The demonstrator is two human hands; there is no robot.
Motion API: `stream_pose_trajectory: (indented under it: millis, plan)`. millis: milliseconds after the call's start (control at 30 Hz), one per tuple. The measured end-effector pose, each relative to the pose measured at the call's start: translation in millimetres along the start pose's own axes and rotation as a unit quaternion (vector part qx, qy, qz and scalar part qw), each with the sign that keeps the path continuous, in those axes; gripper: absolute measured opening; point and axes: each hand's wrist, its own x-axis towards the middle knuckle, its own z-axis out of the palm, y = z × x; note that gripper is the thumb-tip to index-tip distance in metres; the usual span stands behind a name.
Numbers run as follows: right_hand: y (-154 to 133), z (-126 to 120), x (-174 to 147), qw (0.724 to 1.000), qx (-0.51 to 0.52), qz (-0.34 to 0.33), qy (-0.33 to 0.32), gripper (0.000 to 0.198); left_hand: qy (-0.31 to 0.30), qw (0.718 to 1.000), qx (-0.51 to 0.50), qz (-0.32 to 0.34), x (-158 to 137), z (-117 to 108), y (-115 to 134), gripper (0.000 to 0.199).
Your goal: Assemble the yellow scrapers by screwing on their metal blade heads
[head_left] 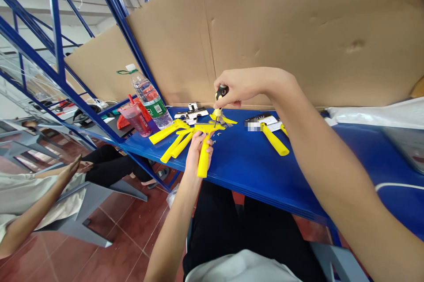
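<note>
My left hand is closed around a yellow T-shaped plastic scraper handle, its crosspiece facing up over the table. From above, my right hand grips a stubby screwdriver with a black and yellow grip. The shaft points down at the crosspiece; whether the tip sits in a screw is too small to tell. Small silvery screws lie scattered beside the head. Left of my left hand rest several more yellow handles. Behind the screwdriver is another yellow piece, partly hidden.
Printed cards lie at the back of the blue table. Another card and a yellow handle are to the right. A water bottle and a drink cup stand left. A person sits at far left.
</note>
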Motion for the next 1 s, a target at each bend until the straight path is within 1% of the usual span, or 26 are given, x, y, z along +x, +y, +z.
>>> stream_pose_trajectory:
  millis: [67, 167, 300, 400, 633, 733, 800, 867, 1000]
  plan:
    - [1.7, 2.4, 2.8, 1.0, 0.016, -0.006, 0.011, 0.042, 0.001, 1.0, 0.0, 0.0, 0.3, -0.1, -0.1, 0.034]
    - [1.9, 4.1, 4.3, 0.999, 0.034, 0.005, 0.016, 0.043, -0.008, 1.0, -0.001, -0.002, 1.3, -1.3, -0.2, 0.032]
    - [-0.6, 4.3, 2.8, 0.999, 0.04, 0.03, 0.016, 0.039, -0.018, 1.0, -0.005, -0.003, 2.4, -2.8, -0.2, 0.032]
    - [-3.2, 4.9, 1.1, 0.998, 0.04, 0.032, 0.028, 0.036, -0.014, 1.0, -0.004, -0.001, 2.8, -3.0, -0.2, 0.033]
    - [-4.9, 5.9, 1.7, 0.996, -0.01, 0.065, 0.06, 0.037, -0.011, 1.0, 0.008, 0.001, 1.0, -1.4, -0.8, 0.036]
    - [-5.0, 6.3, 3.8, 0.992, -0.038, 0.09, 0.08, 0.042, -0.01, 1.0, 0.012, 0.006, 0.3, -0.7, -1.1, 0.034]
    - [-5.1, 6.5, 4.7, 0.99, -0.048, 0.107, 0.082, 0.048, -0.012, 1.0, 0.012, 0.006, 0.4, -0.9, -1.0, 0.032]
    - [-4.0, 6.3, 4.8, 0.99, -0.055, 0.105, 0.073, 0.051, -0.014, 1.0, 0.004, 0.002, 0.7, -1.6, -0.7, 0.031]
    - [2.8, 4.5, 3.3, 0.995, -0.05, 0.059, 0.061, 0.049, -0.02, 1.0, -0.018, -0.015, 0.9, -3.2, 0.4, 0.028]
